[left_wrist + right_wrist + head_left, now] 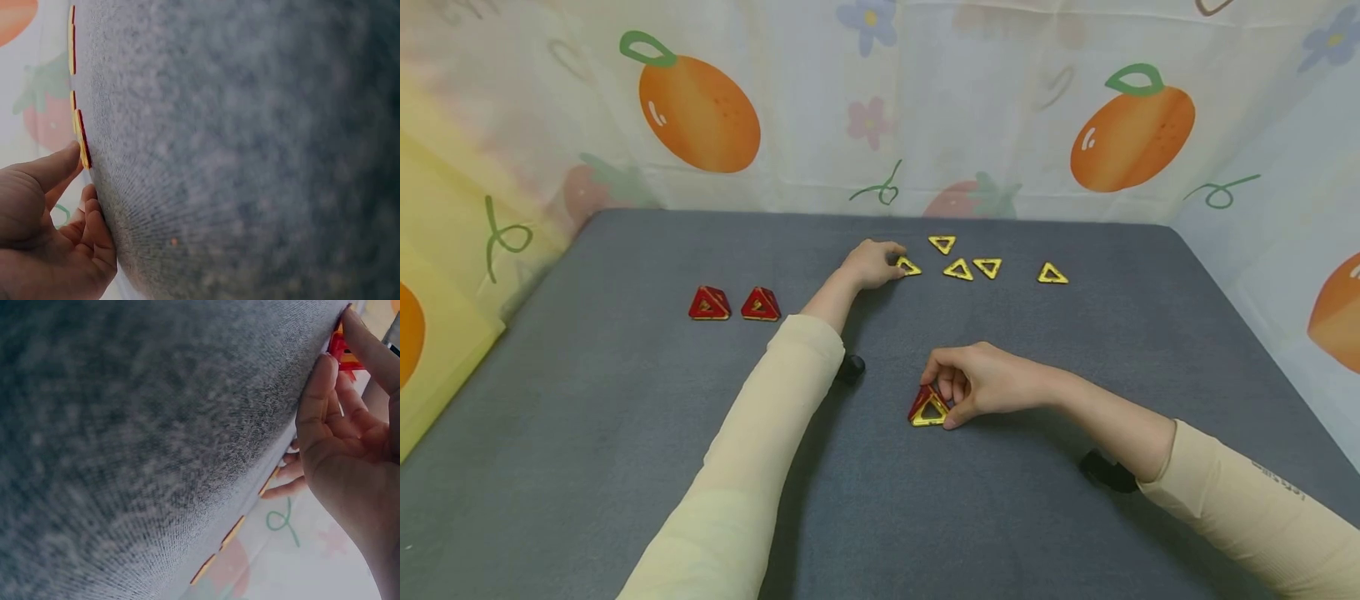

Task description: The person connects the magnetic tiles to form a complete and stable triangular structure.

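Observation:
My left hand (871,262) reaches to the back of the table, thumb and forefinger pinching a yellow triangular magnetic tile (908,266) that lies flat. In the left wrist view the thumb meets the tile's edge (82,140), which is yellow on one side and red on the other. Nearer the front, my right hand (988,379) holds a small red and yellow pyramid of magnetic tiles (930,408) on the table between thumb and fingers. Its far sides are partly hidden behind the fingers.
Two finished-looking red pyramids (710,303) stand on the grey table (587,400) at the left. Several loose yellow triangular tiles (987,267) lie at the back, right of my left hand. A fruit-patterned cloth (820,108) hangs behind the table.

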`<state>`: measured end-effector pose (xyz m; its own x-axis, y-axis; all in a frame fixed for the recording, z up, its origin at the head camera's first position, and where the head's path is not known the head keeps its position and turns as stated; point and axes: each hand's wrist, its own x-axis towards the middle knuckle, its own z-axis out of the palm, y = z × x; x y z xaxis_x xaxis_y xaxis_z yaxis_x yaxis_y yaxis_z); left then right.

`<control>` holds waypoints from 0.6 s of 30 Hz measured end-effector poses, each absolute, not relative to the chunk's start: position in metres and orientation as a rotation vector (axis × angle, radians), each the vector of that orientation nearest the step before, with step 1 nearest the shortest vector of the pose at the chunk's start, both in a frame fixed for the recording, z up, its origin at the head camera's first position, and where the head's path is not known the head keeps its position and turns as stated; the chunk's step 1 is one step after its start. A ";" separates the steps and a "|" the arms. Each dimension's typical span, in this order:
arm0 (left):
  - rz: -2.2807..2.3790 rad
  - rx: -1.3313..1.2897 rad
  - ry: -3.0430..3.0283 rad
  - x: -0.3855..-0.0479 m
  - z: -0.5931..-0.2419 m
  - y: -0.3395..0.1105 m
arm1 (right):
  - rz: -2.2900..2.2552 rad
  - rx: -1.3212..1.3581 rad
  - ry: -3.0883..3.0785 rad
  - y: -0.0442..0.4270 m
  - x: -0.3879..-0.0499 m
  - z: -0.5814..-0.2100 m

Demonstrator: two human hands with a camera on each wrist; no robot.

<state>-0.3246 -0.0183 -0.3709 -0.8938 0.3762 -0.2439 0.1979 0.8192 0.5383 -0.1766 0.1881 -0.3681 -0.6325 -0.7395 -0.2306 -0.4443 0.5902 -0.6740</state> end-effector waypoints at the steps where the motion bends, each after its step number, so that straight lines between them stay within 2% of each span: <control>1: 0.733 0.431 2.664 -0.325 -0.371 -0.018 | -0.792 -0.941 2.326 0.188 -0.177 -0.368; 18: 1.082 0.358 2.674 -0.318 -0.373 -0.018 | -0.794 -0.948 2.332 0.188 -0.176 -0.368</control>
<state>-0.3179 -0.0183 -0.3733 -0.9427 0.3101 -0.1233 0.1370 0.6967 0.7042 -0.1762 0.1883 -0.3683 -0.6344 -0.7403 -0.2224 -0.4509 0.5881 -0.6715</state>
